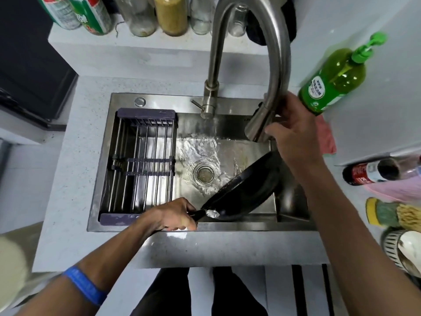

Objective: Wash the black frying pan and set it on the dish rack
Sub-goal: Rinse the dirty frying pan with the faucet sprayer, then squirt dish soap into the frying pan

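The black frying pan [245, 190] is tilted on its edge in the right half of the steel sink [159, 226]. My left hand [175, 215] grips its handle at the sink's front rim. My right hand [293, 133] holds the spray head of the tall steel faucet [259, 126] above the pan's far side. Water runs from the waterfall spout below the faucet base down the sink's back wall to the drain [203, 174]. The dark dish rack [141, 165] spans the left half of the sink and holds nothing.
A green soap pump bottle [335, 76] stands right of the faucet, with a pink cloth [328, 137] below it. A dark sauce bottle [373, 171], a yellow-green sponge [382, 214] and a bowl [403, 247] lie on the right counter. Bottles and jars line the back ledge.
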Motion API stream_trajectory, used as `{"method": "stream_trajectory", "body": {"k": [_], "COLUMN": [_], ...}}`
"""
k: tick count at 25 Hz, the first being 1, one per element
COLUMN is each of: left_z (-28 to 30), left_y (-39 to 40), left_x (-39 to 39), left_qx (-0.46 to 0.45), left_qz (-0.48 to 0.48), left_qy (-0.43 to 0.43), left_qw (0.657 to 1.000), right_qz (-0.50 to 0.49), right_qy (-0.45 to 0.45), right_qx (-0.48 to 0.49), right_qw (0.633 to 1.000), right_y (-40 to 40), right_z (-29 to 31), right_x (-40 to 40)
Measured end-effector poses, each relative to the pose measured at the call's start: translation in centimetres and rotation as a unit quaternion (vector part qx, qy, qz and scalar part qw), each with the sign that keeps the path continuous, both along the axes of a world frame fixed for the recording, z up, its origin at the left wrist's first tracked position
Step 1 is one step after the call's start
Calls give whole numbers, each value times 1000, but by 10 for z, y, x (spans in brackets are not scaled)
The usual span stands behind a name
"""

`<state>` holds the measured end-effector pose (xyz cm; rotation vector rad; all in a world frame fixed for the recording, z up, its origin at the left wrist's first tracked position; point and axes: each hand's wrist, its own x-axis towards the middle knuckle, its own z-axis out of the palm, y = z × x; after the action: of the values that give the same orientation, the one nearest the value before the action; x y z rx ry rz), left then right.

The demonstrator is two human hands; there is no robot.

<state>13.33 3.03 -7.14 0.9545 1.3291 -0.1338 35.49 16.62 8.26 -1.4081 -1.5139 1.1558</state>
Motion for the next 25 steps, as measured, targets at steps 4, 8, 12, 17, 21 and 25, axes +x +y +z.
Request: {"method": "stream_trajectory", "body": {"k": [4,8,12,17,21,25], "left_z": [10,25,27,54,88,128], "left_y": [-4,-6,-5,-14,16,78], "left_x": [4,22,26,38,48,64], "left_qx": [8,51,104,319,416,438], "left_qz": [-7,-1,24,-103,-150,-175], "left_qy": [-29,12,56,271,345,378], "left_qw": [1000,999,993,902,828,797], "right_qz": [71,285,332,116,-33,-57], "right_qy": [-16,-91,-46,-441,-426,-383], "right_qx": [-29,-83,-151,-16,-161,-125], "right_qw": [997,951,930,890,890,913], "right_y": [-9,-31,2,7,10,63], "right_z": [12,20,18,-27,-36,-22], "right_x": [-16,-92,-135,6,129,161]}}
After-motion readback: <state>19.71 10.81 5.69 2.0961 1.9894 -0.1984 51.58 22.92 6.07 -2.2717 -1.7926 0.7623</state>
